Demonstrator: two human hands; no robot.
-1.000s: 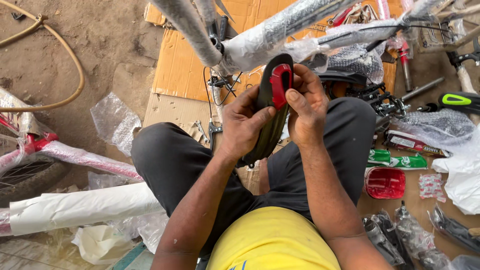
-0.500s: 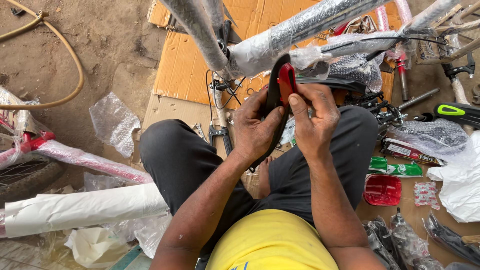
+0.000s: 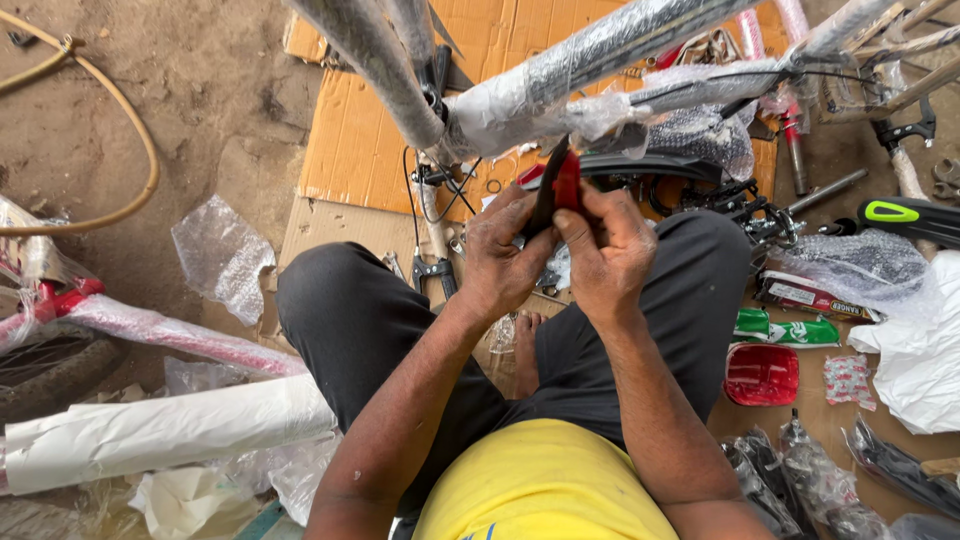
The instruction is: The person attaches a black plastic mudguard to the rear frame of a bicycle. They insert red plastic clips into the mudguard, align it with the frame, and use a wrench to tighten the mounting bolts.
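Red reflector (image 3: 567, 186) on black mudguard (image 3: 545, 200) held up over lap, under wrapped frame (image 3: 600, 70). Left hand (image 3: 500, 262) clamped on mudguard; right hand (image 3: 610, 255) pinched on reflector. Judged light, thin, springy plastic; reflector brittle, best gripped by edges.

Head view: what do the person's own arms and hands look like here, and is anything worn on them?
Both forearms are bare to above the elbow, with no sleeves in view. The left hand and right hand wear no gloves, and no rings, watch or bracelet show. The backs of the hands and the fingers look dusty and smudged with grime. A yellow shirt and dark trousers are worn.
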